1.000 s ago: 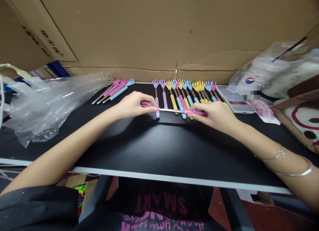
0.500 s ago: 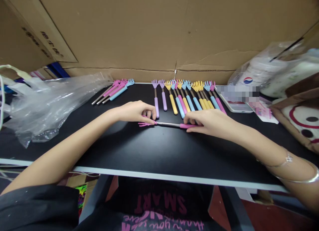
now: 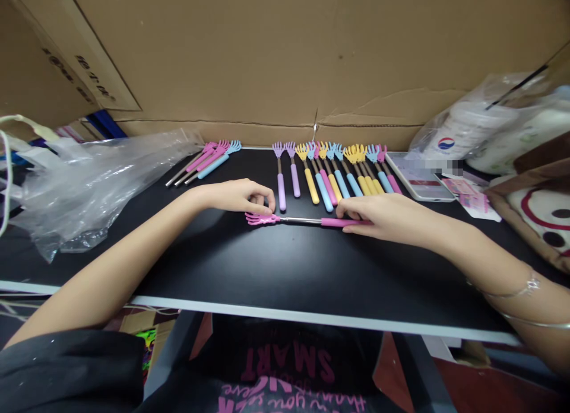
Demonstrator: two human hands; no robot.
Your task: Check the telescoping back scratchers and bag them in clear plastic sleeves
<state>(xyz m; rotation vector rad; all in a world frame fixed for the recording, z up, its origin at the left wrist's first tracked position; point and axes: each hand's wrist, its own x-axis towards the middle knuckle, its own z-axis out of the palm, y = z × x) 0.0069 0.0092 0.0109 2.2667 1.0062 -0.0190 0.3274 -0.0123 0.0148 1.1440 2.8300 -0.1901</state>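
Note:
A pink back scratcher [image 3: 300, 221] with a metal rod lies crosswise on the black table, its claw to the left and its handle to the right. My left hand [image 3: 238, 196] has its fingers curled, the tips at the far edge of the pink claw, whose prongs show in full. On the other end, my right hand [image 3: 378, 218] closes its fingers around the pink handle, hiding the handle's tip. Just beyond stand out two purple back scratchers [image 3: 281, 190] and a row of yellow, blue and pink back scratchers [image 3: 312, 184], claws pointing away from me.
Further left, pink and blue back scratchers [image 3: 209, 164] lie slanted together beside a clear plastic bag [image 3: 102, 181]. A phone [image 3: 421, 184], a pink-printed card [image 3: 472, 199] and a bagged white cup [image 3: 465, 131] sit at the right. A cardboard wall [image 3: 267, 57] closes the back.
My right hand has slid slightly right along the handle, baring more pink. My left hand has shifted a little left and away, uncovering more of the claw.

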